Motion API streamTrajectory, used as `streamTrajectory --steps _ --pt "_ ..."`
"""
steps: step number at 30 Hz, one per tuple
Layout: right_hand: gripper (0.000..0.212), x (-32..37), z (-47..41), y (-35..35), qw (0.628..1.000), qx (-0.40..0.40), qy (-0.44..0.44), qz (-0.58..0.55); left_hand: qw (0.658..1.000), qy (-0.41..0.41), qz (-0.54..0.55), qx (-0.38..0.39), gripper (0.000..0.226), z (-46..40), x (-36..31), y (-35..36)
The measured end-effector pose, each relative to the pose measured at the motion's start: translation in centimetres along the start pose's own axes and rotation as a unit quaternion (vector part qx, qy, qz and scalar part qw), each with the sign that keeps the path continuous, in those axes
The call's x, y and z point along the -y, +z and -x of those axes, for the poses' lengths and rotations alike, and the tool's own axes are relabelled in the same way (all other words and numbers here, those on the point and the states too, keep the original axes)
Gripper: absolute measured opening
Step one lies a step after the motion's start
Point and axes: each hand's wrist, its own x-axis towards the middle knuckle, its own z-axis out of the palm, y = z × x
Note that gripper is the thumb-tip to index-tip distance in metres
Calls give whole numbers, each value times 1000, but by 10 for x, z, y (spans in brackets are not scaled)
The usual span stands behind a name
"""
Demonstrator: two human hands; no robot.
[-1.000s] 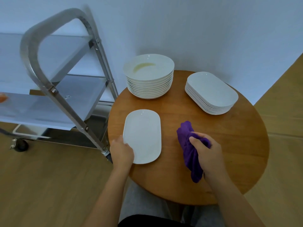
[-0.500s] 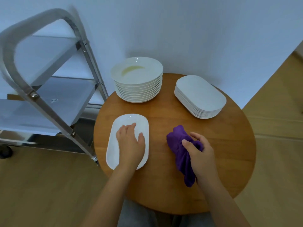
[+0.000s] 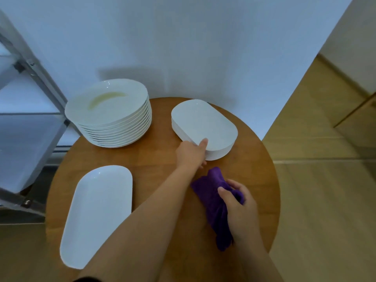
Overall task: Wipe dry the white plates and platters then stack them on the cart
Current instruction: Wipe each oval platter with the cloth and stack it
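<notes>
A stack of white oblong platters (image 3: 209, 121) sits at the back right of the round wooden table (image 3: 160, 157). My left hand (image 3: 191, 153) reaches across to its near edge. The thumb lies on the top platter and the fingers curl against the stack's side below. A single white platter (image 3: 99, 210) lies flat at the front left, untouched. My right hand (image 3: 240, 208) grips a bunched purple cloth (image 3: 213, 192) resting on the table. A tall stack of round white plates (image 3: 109, 106) stands at the back left, its top plate marked with a yellowish smear.
The metal cart (image 3: 30, 139) with grey shelves stands to the left of the table, its slanted frame close to the round plates. A pale wall runs behind the table. Wooden floor shows on the right and at the lower left.
My left hand left the single platter at the front left and reached right to the oblong platter stack. The right hand still holds the cloth. The camera came closer.
</notes>
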Motion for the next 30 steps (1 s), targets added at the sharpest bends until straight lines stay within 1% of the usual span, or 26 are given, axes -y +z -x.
streamTrajectory --steps 4,6,9,12,15,17,20,22,23,26,28,29,30 --pt "18 1 -8 -9 999 -13 13 -28 999 10 -48 -3 32 -11 -1 1" --pt "16 0 -8 -11 999 -17 22 -27 999 -8 -45 1 27 -13 -5 -1" --pt "15 0 -5 -13 999 -19 31 -25 1000 -29 5 1 20 -12 -12 -9" --pt "14 2 -2 -12 998 -27 43 -39 998 -6 69 2 13 -3 -10 -22" --pt "13 9 3 -10 993 -48 71 -81 990 5 140 27 14 17 3 -37" --pt "25 16 8 -10 989 -56 83 -106 989 15 142 39 14 37 14 -45" --pt "53 27 20 -10 988 -37 79 -125 990 36 126 54 18 74 35 -57" --pt "61 30 30 -13 987 -14 78 -141 987 37 143 56 19 102 47 -68" --pt "58 30 36 -14 985 -1 82 -149 987 43 144 56 19 116 53 -73" --pt "31 28 58 -17 981 41 96 -162 987 74 134 51 20 155 70 -90" --pt "26 26 75 -19 977 72 103 -171 988 75 131 40 19 175 80 -101" --pt "26 25 83 -20 974 88 106 -181 984 56 163 45 19 181 84 -109" --pt "25 25 92 -21 970 101 113 -189 969 28 236 73 20 186 86 -116"
